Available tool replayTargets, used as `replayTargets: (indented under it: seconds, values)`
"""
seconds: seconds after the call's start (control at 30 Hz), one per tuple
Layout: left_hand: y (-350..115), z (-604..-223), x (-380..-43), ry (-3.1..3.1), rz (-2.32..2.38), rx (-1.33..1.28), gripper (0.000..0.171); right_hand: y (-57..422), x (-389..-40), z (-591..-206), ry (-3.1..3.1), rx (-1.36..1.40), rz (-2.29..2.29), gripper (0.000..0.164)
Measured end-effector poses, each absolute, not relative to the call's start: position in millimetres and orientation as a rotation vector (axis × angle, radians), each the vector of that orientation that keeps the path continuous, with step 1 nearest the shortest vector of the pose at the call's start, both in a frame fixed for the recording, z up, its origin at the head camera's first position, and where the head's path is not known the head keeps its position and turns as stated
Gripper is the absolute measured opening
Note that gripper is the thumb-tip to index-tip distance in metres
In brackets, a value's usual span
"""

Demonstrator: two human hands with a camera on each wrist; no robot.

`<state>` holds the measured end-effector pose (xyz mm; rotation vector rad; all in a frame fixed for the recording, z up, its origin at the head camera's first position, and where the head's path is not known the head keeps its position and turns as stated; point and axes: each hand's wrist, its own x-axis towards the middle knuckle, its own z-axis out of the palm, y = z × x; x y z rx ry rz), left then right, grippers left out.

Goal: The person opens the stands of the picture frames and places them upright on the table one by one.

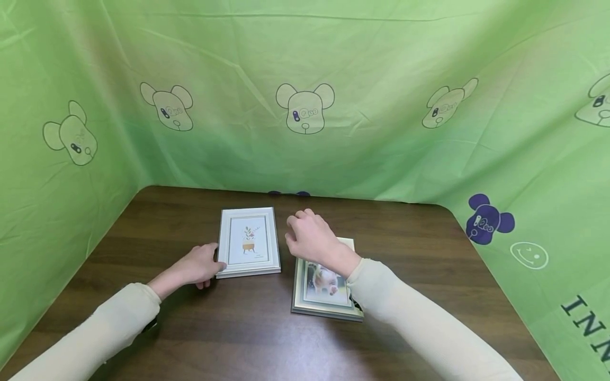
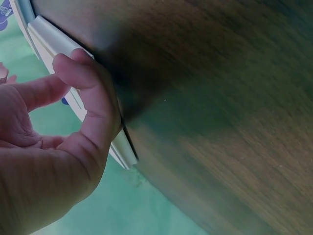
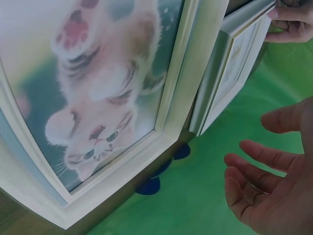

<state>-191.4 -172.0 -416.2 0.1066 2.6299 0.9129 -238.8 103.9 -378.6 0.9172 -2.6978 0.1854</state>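
Note:
A white picture frame (image 1: pixel 274 244) with a potted-plant print lies flat on the table, left of centre. My left hand (image 1: pixel 202 263) is at its lower left corner, gripping the edge with the thumb over the top; in the left wrist view the fingers bend along its side. Closer to me on the right lies a pale gold picture frame (image 1: pixel 298 286) with a kitten picture (image 3: pixel 105 93). Above its upper part hovers my right hand (image 1: pixel 312 236), fingers loosely curled, holding nothing. The right forearm and sleeve cover part of the gold frame.
Both frames lie on a dark wood-grain table (image 1: pixel 229 328) with rounded far corners. Green cloth (image 1: pixel 371 153) printed with bear heads hangs behind it and along both sides. A narrow strip of table separates the two frames.

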Motion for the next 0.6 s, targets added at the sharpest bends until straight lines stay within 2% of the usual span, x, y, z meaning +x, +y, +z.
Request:
replayTargets:
  seconds: [0.43,0.6]
  values:
    - [-171.1,-418.6,-190.9,2.602,0.991,0.065,0.055,99.6,-241.2,-386.2,-2.777,0.892,0.083,0.048]
    - [-171.0,-420.4,-190.8,2.598,1.018,0.050,0.056,99.3,-241.7,-388.7,-2.798,0.880,0.041,0.049]
